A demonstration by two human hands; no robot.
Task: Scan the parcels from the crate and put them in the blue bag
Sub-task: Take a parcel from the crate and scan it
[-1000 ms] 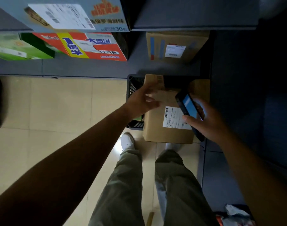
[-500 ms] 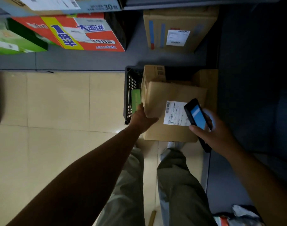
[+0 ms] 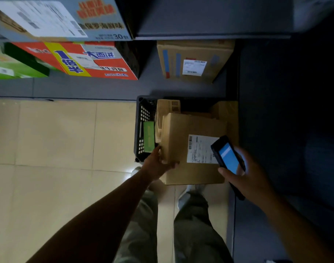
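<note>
A brown cardboard parcel [image 3: 181, 141] with a white shipping label [image 3: 200, 149] lies on top of the black crate [image 3: 141, 118]. My left hand [image 3: 158, 164] grips the parcel's near left edge. My right hand [image 3: 247, 175] holds a black handheld scanner [image 3: 227, 158] with a lit blue screen, hovering over the label's right side. More brown parcels [image 3: 168, 109] and a green item [image 3: 149, 135] sit in the crate. The blue bag is out of view.
Grey shelves at the top carry printed cartons [image 3: 90, 61] and a taped brown box [image 3: 192, 61]. Beige tiled floor [image 3: 58, 139] spreads to the left. A dark grey surface [image 3: 276, 111] runs along the right. My legs and shoes stand just below the crate.
My left hand slid from the top of the parcel down to its near left edge and closed on it. The scanner shifted lower and right over the label.
</note>
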